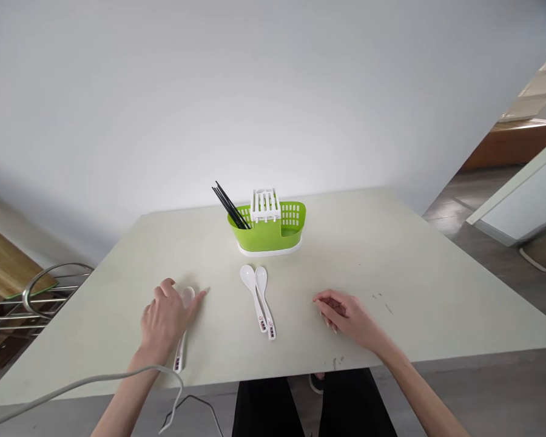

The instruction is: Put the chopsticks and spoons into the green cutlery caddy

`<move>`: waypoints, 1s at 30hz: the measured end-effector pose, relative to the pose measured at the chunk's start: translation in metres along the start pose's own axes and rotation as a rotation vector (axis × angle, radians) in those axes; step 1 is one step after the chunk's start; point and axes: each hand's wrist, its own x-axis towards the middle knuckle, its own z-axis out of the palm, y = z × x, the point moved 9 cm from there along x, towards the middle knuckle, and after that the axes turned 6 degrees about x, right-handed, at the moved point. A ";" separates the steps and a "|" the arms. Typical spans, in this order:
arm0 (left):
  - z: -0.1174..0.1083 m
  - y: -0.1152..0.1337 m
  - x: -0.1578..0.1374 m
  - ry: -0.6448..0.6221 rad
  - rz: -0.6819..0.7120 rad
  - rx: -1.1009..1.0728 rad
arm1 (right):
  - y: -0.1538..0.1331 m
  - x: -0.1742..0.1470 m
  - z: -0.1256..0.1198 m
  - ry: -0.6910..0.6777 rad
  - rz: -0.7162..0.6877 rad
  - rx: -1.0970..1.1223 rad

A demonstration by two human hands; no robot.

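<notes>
Left hand [166, 318] closes on one white spoon [185, 303]; two spoons [260, 298] lie unloaded before the green caddy [268, 227]; right hand [346, 314] rests loosely curled, empty.

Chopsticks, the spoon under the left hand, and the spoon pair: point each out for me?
Chopsticks [231, 208]: head view, mid-shaft above the green basket [295, 217].
Spoon [188, 295] under the left hand [164, 318]: head view, on its bowl.
Spoon pair [260, 300]: head view, on the handles.
</notes>
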 end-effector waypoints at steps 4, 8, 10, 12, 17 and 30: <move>0.011 -0.004 0.009 -0.184 0.004 0.008 | 0.003 0.000 -0.001 -0.005 0.012 0.009; 0.018 -0.005 0.022 -0.231 0.041 0.005 | 0.001 -0.001 -0.002 0.002 0.013 0.010; 0.023 -0.004 0.026 -0.270 0.082 -0.044 | 0.000 -0.002 -0.002 0.002 0.017 0.011; 0.023 0.002 0.029 -0.320 0.145 -0.145 | -0.001 -0.002 -0.002 0.003 0.021 0.002; -0.013 0.023 0.036 -0.428 0.237 -0.528 | 0.000 -0.003 -0.003 0.004 0.030 -0.010; -0.152 0.052 0.096 0.185 0.083 -1.367 | -0.004 -0.003 -0.003 0.001 0.014 -0.013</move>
